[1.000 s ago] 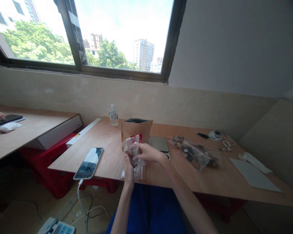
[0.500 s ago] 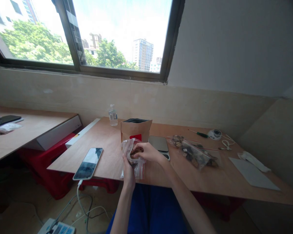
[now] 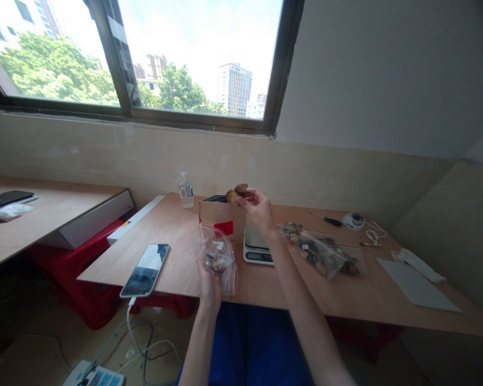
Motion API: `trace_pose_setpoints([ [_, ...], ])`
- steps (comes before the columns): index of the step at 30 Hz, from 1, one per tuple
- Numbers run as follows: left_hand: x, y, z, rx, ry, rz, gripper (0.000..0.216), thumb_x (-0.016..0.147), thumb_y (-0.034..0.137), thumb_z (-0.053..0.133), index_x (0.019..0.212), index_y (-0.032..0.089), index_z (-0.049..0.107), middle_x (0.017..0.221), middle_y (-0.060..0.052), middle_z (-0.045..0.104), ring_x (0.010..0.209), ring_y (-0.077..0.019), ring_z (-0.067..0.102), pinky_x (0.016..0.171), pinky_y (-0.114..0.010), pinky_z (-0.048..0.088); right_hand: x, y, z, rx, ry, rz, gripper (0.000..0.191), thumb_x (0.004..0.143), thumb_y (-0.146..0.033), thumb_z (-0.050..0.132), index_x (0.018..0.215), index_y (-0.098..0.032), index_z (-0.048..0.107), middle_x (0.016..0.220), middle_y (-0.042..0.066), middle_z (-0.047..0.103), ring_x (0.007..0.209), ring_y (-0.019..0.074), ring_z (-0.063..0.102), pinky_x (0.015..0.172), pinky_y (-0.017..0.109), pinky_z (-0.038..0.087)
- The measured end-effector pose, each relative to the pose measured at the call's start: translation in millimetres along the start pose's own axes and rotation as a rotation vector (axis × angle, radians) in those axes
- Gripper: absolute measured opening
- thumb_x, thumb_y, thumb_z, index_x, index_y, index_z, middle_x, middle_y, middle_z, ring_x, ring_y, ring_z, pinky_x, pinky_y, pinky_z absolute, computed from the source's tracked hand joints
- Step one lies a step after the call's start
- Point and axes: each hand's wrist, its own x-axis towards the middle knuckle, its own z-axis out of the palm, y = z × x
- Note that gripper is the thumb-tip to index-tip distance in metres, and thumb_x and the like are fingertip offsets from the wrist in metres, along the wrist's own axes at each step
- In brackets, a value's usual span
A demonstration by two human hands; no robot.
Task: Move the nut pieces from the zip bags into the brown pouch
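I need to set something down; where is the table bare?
Between the phone and paper bag, bottle behind; a smaller patch between the scale and near table edge. Crowded: from paper bag across to filled plastic bags.

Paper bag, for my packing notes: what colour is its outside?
The paper bag is brown; best seen in the head view.

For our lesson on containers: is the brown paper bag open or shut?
Open: the brown paper bag shows its dark inside at the top, partly hidden by the brown pieces.
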Motion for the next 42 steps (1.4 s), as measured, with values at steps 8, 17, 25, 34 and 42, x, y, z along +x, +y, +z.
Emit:
trace_pose_setpoints([
  [8,0,6,1,0.019,-0.016,0.029,0.044,0.09,0.051,0.033,0.126,0.032,0.05,0.113,-0.005,0.064,0.094,-0.0144,0.063,0.071,-0.024,0.051,30,5,18,-0.447,-0.293,-0.239,0.014,0.084,-0.024,0.055,0.094,-0.017,0.062,0.094,0.004,0.066,0.085,0.0143,0.059,0.077,0.025,0.044],
  [17,-1,17,1,-0.113,-0.084,-0.04,0.034,0.082,0.035,0.047,0.109,0.022,0.062,0.095,-0.005,0.069,0.093,-0.0176,0.063,0.085,-0.034,0.047,-5,5,19,-0.651,-0.225,-0.38,0.028,0.091,-0.024,0.041,0.115,-0.015,0.055,0.115,0.011,0.057,0.112,0.0205,0.047,0.1,0.035,0.032],
  [25,4,15,-3,-0.048,-0.216,-0.039,0.04,0.073,0.015,0.051,0.111,0.022,0.061,0.107,-0.004,0.067,0.106,-0.0187,0.058,0.091,-0.032,0.046,-38,-2,8,-0.394,-0.578,0.03,0.025,0.082,-0.009,0.041,0.086,-0.016,0.065,0.082,0.002,0.067,0.073,0.0127,0.061,0.066,0.022,0.044],
  [34,5,14,-12,0.254,-0.282,0.031,0.06,0.073,0.028,0.068,0.13,0.023,0.047,0.12,-0.008,0.061,0.11,-0.0208,0.058,0.093,-0.031,0.044,-56,21,-2,-0.132,-0.943,0.018,0.03,0.081,-0.025,0.059,0.11,-0.018,0.063,0.116,0.005,0.062,0.108,0.0199,0.056,0.098,0.032,0.039],
  [42,6,6,-12,0.373,-0.087,0.126,0.038,0.064,0.037,0.074,0.092,0.012,0.065,0.091,-0.007,0.068,0.08,-0.015,0.064,0.067,-0.022,0.049,-67,41,-8,-0.066,-0.915,0.208,0.037,0.075,-0.032,0.068,0.109,-0.019,0.061,0.106,0.005,0.064,0.099,0.019,0.059,0.09,0.032,0.044],
])
